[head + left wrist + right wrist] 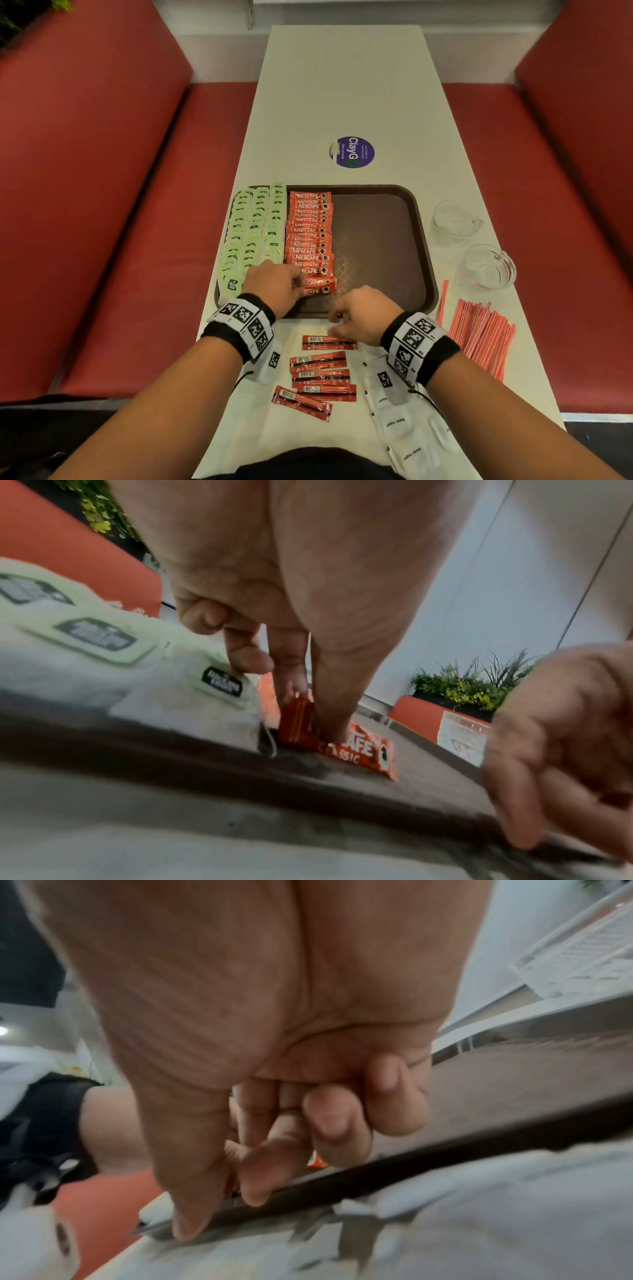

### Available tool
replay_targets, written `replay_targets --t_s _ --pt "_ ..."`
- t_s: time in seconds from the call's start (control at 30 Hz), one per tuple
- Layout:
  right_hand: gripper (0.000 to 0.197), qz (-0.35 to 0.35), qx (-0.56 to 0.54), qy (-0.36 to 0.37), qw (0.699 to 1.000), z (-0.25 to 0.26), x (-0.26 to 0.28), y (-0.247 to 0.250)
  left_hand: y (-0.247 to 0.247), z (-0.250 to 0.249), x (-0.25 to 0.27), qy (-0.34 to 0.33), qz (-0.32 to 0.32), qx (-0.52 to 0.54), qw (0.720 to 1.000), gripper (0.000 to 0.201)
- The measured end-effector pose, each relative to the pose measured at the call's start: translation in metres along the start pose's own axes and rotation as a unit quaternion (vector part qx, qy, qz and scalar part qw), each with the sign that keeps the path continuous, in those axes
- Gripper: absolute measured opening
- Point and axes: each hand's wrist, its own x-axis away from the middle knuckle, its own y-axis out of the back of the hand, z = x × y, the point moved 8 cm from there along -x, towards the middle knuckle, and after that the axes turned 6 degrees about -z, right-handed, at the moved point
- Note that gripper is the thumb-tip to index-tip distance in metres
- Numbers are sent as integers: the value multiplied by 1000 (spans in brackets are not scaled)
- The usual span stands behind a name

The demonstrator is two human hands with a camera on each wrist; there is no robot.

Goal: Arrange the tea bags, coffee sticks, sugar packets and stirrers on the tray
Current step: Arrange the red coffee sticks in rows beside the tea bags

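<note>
A white table [342, 85] runs between two red benches [102, 212]. A round purple sticker [352, 152] lies on it, and two clear glass cups [454, 219] stand near its right edge. Planters [459, 688] with greenery stand behind.
</note>
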Motion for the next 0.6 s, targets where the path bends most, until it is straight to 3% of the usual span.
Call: replay_targets --t_s 0.27,0.6 --pt "37 54 117 2 992 8 -6 -21 -2 -10 -5 -45 5 -79 996 21" --pt "12 46 149 8 988 16 -9 -23 1 -17 -9 -57 6 -80 995 22"
